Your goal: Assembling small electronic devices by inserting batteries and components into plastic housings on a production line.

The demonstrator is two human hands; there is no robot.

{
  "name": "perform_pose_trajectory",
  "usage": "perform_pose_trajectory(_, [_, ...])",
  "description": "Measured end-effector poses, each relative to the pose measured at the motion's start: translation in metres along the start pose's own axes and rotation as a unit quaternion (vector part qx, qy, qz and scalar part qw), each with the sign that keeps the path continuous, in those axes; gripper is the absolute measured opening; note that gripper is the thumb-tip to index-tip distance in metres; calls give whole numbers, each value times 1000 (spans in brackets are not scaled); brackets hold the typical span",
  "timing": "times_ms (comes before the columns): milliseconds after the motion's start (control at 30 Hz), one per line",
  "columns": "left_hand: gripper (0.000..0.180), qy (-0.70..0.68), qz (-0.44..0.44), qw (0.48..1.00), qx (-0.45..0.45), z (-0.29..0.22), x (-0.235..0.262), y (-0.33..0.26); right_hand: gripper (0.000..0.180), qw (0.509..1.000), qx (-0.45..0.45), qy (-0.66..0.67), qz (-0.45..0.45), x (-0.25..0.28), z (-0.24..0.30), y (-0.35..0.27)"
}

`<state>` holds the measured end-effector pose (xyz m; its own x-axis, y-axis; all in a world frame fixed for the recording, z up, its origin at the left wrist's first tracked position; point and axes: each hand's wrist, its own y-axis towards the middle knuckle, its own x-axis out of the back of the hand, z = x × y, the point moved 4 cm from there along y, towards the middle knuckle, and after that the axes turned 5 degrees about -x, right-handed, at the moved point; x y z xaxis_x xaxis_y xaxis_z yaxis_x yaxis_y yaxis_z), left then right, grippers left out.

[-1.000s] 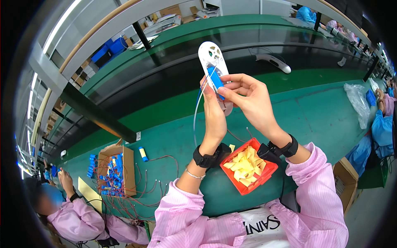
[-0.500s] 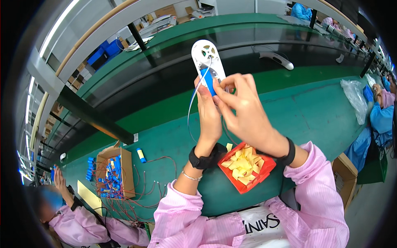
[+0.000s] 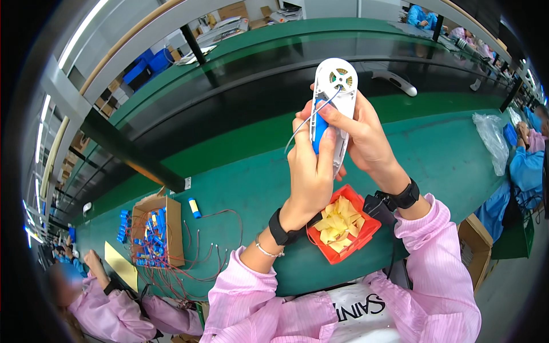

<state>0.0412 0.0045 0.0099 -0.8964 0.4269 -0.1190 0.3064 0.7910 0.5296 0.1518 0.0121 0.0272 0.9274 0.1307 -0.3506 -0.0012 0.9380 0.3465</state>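
Note:
Both my hands hold up a long white plastic housing (image 3: pixel 347 106) with a round spoked end at the top. A blue battery (image 3: pixel 322 123) lies in its hollow, and a thin pale wire (image 3: pixel 298 130) loops out to the left. My left hand (image 3: pixel 311 163) is closed around the lower part, its thumb on the battery's lower end. My right hand (image 3: pixel 366 134) grips the housing from the right, thumb pressed on the battery's upper part. Below my wrists stands a red tray (image 3: pixel 361 240) holding yellow pieces (image 3: pixel 340 222) that look like paper or tape.
At left a cardboard box (image 3: pixel 175 234) holds several blue batteries with red wires spread on the green bench (image 3: pixel 274 171). One battery (image 3: pixel 195 208) lies beside it. Beyond runs a dark conveyor belt (image 3: pixel 240 86) with another white housing (image 3: pixel 397 83). Co-workers sit left and right.
The housing has moved right and turned more upright. My right hand has shifted from pinching at the battery to holding the housing's right side, thumb on the battery.

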Motion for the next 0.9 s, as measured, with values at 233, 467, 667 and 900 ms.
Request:
perform_pose_trajectory(233, [32, -103, -55, 978, 172, 69, 68, 53, 50, 990, -133, -1, 41, 42, -7, 14])
perform_pose_trajectory(467, [46, -29, -354, 927, 120, 239, 232, 102, 51, 988, -111, -87, 57, 30, 22, -12])
perform_pose_trajectory(667, [51, 212, 125, 930, 275, 136, 159, 54, 37, 992, -96, -76, -21, 60, 27, -9])
perform_pose_trajectory(900, [25, 458, 105, 856, 215, 20, 170, -80, 39, 994, -64, 74, 44, 68, 15, 14])
